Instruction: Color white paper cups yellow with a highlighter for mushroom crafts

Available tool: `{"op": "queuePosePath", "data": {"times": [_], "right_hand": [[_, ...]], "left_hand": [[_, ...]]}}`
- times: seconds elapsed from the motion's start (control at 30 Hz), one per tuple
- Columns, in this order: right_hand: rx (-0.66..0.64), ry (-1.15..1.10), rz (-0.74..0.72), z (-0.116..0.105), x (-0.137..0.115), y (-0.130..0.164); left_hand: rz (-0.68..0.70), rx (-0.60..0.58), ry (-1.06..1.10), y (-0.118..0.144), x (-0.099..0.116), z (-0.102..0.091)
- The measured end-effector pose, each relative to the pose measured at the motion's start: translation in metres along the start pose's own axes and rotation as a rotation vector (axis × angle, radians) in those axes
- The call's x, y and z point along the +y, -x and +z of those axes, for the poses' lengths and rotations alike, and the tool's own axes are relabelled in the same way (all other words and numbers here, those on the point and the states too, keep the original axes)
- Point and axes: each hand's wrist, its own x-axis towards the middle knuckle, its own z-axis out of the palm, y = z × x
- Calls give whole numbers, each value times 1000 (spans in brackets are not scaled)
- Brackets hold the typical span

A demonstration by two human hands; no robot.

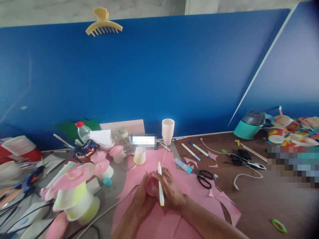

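Observation:
Over a pink paper sheet (199, 212), my left hand (142, 196) grips a rounded pink paper piece (151, 184); its lower part is hidden by my fingers. My right hand (171, 191) meets it from the other side, closed around a white marker (160, 187) with yellow ends. The marker stands nearly upright in the view. Just beyond my hands sits a small white paper cup (140, 155) with a yellowish tint. Black-handled scissors (204, 179) and a glue stick (183, 165) lie right of my right hand.
Paper cup shapes with pink tops (72, 179) crowd the left, beside a blue glue gun (27, 182) and cables. Stacked white cups (167, 131) stand by the blue partition (159, 73). Blue-and-white markers (199, 148), pink scraps (229, 205) and a teal container (249, 126) are to the right.

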Motion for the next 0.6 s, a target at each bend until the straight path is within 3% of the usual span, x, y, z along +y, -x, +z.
{"op": "queuePosePath", "data": {"times": [0.1, 0.4, 0.6], "right_hand": [[16, -16, -1, -1, 0, -1], [29, -125, -69, 0, -2, -3], [-51, -75, -55, -5, -3, -2]], "left_hand": [[0, -22, -28, 2, 0, 1], [32, -258, -172, 5, -2, -3], [47, -205, -162, 9, -2, 4]]}}
